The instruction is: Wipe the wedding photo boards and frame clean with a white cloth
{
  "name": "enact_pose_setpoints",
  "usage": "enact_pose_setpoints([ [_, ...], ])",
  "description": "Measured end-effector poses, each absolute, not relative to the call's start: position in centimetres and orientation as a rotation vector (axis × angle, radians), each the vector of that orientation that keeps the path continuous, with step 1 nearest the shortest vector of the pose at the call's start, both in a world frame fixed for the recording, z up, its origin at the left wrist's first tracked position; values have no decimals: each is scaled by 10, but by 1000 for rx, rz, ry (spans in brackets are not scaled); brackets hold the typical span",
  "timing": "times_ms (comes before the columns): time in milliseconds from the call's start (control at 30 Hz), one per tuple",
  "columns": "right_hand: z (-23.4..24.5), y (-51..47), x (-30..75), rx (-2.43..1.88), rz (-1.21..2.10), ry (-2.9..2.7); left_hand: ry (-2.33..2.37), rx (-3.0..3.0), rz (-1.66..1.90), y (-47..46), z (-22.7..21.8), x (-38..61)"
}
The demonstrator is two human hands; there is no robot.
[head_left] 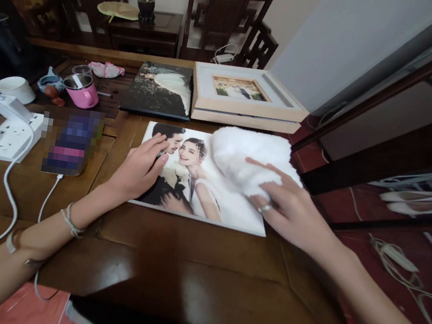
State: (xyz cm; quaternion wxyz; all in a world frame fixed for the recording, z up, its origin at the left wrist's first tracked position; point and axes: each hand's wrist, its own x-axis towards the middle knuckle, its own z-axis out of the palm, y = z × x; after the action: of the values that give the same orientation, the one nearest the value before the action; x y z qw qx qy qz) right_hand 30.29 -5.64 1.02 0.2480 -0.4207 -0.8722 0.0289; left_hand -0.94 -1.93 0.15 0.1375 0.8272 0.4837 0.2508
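Note:
A flat photo panel [178,194] with a printed picture of a couple lies on the brown wooden table [184,265]. My left hand [144,165] rests on its left side, fingers stretched out across the print. On the right side of the panel, my right hand [286,197] grips a fluffy white cloth [253,154], its fingers pressed into the fabric. The cloth spreads over the panel's upper right corner and past its edge. The right hand wears a ring.
Behind the panel lie a dark photo panel [160,88] and a pale wooden box frame [248,110]. At left are a pink mug [82,92], a white cup [15,90], a white power strip [11,137] with cables, and a blurred phone [72,143] on a cord.

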Motion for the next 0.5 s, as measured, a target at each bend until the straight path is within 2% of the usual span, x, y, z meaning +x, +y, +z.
enact_pose_setpoints([
  [200, 26, -76, 259, -1286, -59, -2286, 1390, 2425, 716, -25, 21, -21],
  [500, 50, -115, 247, -775, 224, -2585, 1378, 2449, 683, 4, 21, -11],
])
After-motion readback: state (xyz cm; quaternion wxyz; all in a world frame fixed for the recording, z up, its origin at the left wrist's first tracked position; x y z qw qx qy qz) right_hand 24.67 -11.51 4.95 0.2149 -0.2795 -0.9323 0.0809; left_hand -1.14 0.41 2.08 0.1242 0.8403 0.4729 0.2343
